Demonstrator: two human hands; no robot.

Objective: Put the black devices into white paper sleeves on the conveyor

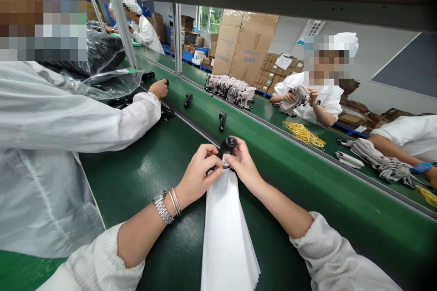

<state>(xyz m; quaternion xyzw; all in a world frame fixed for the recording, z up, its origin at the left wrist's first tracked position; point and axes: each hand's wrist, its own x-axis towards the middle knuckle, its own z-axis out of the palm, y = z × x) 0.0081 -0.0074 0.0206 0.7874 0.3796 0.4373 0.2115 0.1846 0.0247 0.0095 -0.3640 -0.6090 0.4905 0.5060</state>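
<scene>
Both of my hands meet over a small black device [228,144] with a rounded end and a small whitish patch on its lower part. My right hand [245,163] grips it from the right, thumb on the patch. On the left, the thumb and fingers of my left hand [204,168] pinch at the device's lower end. Directly below lies a fanned stack of long white paper strips [223,232], its upper end under my hands. What sits between my fingertips is partly hidden.
Similar black devices [222,121] lie spaced along the green conveyor belt [273,163]. At left, a co-worker's hand [159,89] reaches over the belt's edge near plastic bags [105,84]. Across it are bundled grey cables [232,91], yellow rubber bands [305,134] and other people.
</scene>
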